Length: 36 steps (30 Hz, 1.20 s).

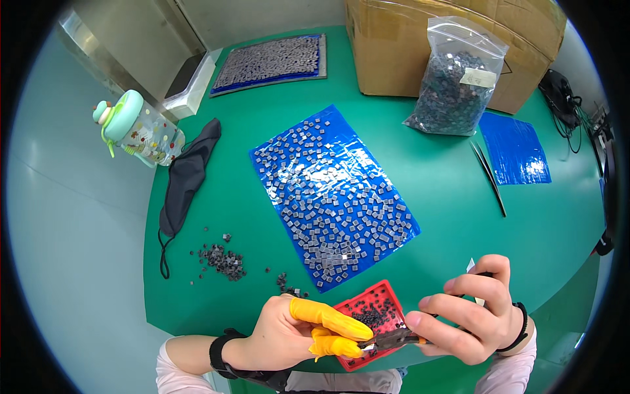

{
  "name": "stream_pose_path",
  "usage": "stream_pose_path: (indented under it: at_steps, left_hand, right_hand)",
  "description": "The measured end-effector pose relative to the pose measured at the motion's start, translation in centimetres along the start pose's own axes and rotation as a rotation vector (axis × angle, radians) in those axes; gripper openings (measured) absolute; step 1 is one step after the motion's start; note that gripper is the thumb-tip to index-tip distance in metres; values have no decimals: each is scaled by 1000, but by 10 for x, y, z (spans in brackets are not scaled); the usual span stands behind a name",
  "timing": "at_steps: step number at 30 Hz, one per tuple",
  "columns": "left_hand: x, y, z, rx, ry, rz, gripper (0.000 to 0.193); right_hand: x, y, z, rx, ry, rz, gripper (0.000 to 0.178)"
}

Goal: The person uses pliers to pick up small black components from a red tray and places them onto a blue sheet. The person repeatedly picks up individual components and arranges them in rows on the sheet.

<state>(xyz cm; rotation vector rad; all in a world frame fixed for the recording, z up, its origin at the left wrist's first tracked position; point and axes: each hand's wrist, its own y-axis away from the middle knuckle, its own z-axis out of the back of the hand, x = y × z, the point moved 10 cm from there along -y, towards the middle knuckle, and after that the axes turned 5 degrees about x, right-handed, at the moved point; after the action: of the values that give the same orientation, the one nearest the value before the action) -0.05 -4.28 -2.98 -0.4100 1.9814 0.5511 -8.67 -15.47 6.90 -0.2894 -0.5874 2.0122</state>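
Yellow finger cots cover the thumb and a finger of my left hand (308, 328), which pinches a small pale piece (369, 347) at the jaws of a dark hand tool. My right hand (466, 315) is closed around that tool, which looks like pliers (392, 339) with black and orange handles. Both hands meet over a shallow red tray (387, 289) holding many tiny black bits. Just beyond lies a blue sheet (354, 148) covered with small square grey pieces. A pile of small dark pieces (223, 261) sits to the left, with a few more beside my left hand.
Tweezers (489, 177) and a blue square sheet (515, 150) lie at the right. Behind stand a cardboard box (387, 52) and a zip bag of small pieces (453, 92). A filled pad (269, 64), black mask (187, 180) and drinking bottle (147, 131) are at the left.
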Motion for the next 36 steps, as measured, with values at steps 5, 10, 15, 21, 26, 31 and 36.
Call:
stream_pose_path:
  at_steps: [5,10,15,21,26,31,36]
  left_hand:
    - [9,2,1,10,60,74,23]
    - [11,3,3,48,-45,86,30]
    - [4,-3,0,-83,203,50,35]
    - [-3,0,2,-65,2,-52,26]
    - [-3,-1,4,-58,-66,11,21]
    - [3,2,6,-50,-75,30,19]
    - [2,1,5,-24,-144,-1,19]
  right_hand:
    - [-1,0,1,10,19,-6,32]
    - [-2,0,1,14,32,-18,34]
    - [-4,3,-2,22,0,-21,35]
    - [-3,-1,-5,42,7,-24,36]
    - [-3,-1,-3,30,5,-25,35]
    - [-3,-1,-2,25,13,-19,33]
    - [-3,-1,-2,12,22,-19,33]
